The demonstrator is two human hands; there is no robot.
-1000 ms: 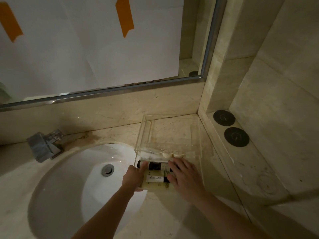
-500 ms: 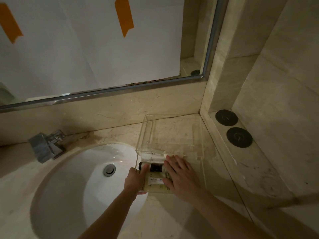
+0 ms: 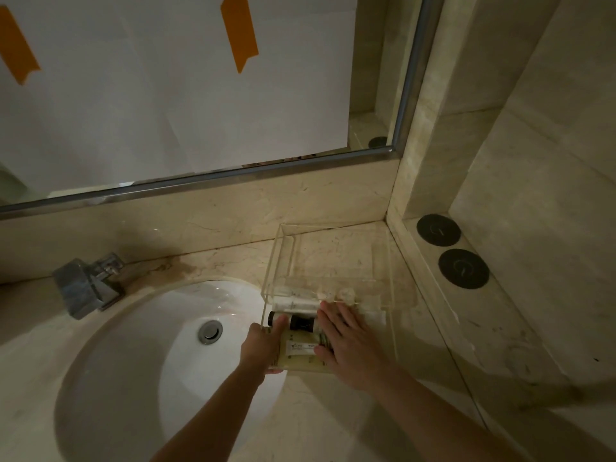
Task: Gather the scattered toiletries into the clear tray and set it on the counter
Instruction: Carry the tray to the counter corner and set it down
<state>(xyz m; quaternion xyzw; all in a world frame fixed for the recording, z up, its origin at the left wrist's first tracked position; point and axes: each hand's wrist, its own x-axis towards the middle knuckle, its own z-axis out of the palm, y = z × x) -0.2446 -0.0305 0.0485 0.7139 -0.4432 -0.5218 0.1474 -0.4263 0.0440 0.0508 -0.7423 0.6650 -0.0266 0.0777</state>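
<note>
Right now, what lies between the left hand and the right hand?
In the head view, small toiletry bottles lie between the left hand and the right hand.

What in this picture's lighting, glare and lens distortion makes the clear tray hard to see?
Head view: dim, warm light; the clear tray shows only by faint edges; glare streaks the sink; the wide lens bows the mirror frame.

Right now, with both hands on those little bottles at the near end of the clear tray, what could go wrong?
1. The clear tray sits right beside the sink, its near left corner about at the basin's rim; a hard push might tip that corner or a bottle into the basin.
2. The bottles lie crowded on their sides under the flat right hand; one might roll out.
3. The left hand steadies only one end, so the tray could skid.
</note>
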